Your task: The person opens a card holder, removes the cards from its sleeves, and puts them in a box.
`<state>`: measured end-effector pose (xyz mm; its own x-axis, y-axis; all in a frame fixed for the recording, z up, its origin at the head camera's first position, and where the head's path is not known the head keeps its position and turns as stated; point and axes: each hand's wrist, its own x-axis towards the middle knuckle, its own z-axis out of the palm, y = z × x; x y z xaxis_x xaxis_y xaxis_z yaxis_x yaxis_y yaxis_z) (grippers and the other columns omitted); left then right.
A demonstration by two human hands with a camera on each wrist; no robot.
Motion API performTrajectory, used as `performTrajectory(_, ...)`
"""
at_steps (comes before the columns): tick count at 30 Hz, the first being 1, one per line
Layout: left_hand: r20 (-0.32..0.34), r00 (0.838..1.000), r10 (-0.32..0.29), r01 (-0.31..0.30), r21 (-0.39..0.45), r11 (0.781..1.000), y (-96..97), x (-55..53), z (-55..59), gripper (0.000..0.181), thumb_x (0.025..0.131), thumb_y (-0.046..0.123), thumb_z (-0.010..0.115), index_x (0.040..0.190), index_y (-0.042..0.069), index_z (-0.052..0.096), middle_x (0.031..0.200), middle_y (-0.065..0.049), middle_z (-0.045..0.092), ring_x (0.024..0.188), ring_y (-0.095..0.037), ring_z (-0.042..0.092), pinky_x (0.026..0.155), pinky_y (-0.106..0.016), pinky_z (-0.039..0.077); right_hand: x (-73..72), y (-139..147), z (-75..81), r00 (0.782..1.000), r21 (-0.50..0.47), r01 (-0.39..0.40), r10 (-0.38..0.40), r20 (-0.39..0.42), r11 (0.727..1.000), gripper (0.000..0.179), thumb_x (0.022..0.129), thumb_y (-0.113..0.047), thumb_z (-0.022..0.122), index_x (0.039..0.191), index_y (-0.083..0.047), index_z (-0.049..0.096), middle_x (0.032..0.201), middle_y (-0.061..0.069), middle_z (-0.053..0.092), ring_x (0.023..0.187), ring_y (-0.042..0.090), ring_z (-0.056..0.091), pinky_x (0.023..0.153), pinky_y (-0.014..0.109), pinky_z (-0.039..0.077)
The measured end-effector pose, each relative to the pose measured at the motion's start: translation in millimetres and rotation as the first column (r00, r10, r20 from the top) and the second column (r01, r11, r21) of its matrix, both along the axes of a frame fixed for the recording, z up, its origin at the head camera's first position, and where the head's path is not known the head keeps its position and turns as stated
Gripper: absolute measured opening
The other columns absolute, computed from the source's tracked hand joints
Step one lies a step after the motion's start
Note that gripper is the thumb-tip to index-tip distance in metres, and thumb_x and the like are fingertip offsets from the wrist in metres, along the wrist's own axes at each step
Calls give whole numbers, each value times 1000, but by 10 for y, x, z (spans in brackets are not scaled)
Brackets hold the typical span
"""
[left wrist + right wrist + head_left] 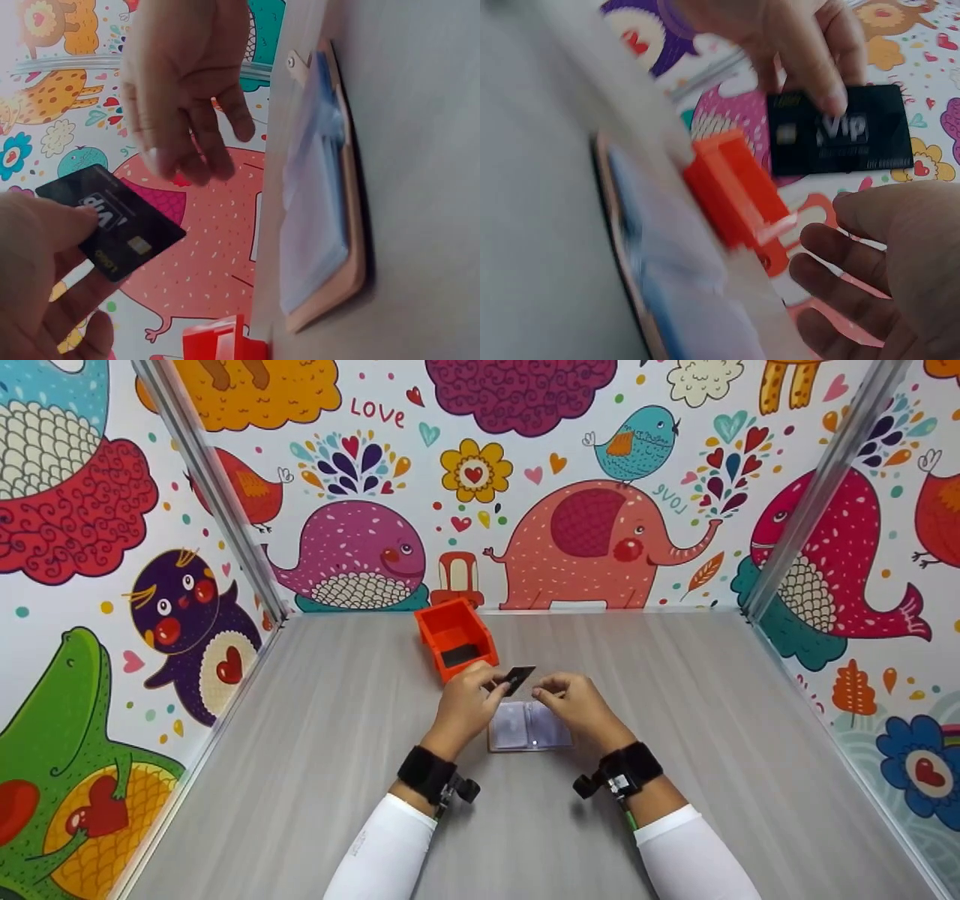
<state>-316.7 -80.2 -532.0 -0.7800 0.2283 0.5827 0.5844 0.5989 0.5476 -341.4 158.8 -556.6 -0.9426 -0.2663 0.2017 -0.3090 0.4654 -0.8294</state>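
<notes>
My left hand (471, 701) pinches a black VIP card (517, 679) between thumb and fingers; a gold chip shows on the card (129, 232) in the left wrist view. Just right of it is my right hand (579, 706), holding nothing, its loosely bent fingers apart from the card (840, 154). Below both hands lies a card holder (513, 726), spread open on the table, with clear plastic sleeves and a tan cover (356, 255). A snap strap (298, 67) sticks out at its edge.
Behind the left hand stands an orange bin (454, 619) with dark cards (460, 655) inside. The grey wood-grain table (315, 720) is bordered by walls printed with cartoon animals (592, 547).
</notes>
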Motion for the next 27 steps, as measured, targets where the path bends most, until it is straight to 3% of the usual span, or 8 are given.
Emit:
performTrajectory(7,-105,990,94,-96,-8,995,-81,-36,29,13,97,5,85,110,7,88,100,-8,81,91,-24,79,85,-42,64,13,69,2,998,209,-59,62,-6,976,22,106,-19,79,121,-4,86,118,10,85,119,31,78,107,56,61)
performTrajectory(14,-168,963,211,-226,-78,971,-149,-72,80,10,99,10,86,107,11,89,95,-6,79,93,-26,76,82,-46,57,56,93,26,997,349,-66,47,63,935,19,102,-21,83,118,-12,88,127,8,82,120,26,75,110,52,62)
performTrajectory(19,-219,944,245,-283,-160,946,-210,-107,145,10,99,13,86,109,12,90,94,-6,76,92,-27,76,84,-46,54,86,93,77,996,428,-74,48,72,901,20,96,-19,89,115,-14,88,128,4,79,116,23,69,105,47,63)
performTrajectory(23,-261,927,269,-335,-259,906,-269,-202,192,11,101,11,83,109,13,90,92,-7,74,93,-27,76,84,-45,51,104,87,109,997,492,-71,42,71,867,23,91,-19,91,114,-14,89,129,2,79,118,22,69,112,46,61)
performTrajectory(27,-267,912,311,-396,-384,834,-328,-358,267,13,104,10,78,108,13,90,94,-8,74,95,-28,73,83,-44,48,118,80,123,997,527,-77,52,62,847,25,89,-16,91,113,-14,90,127,3,80,117,23,70,113,47,61)
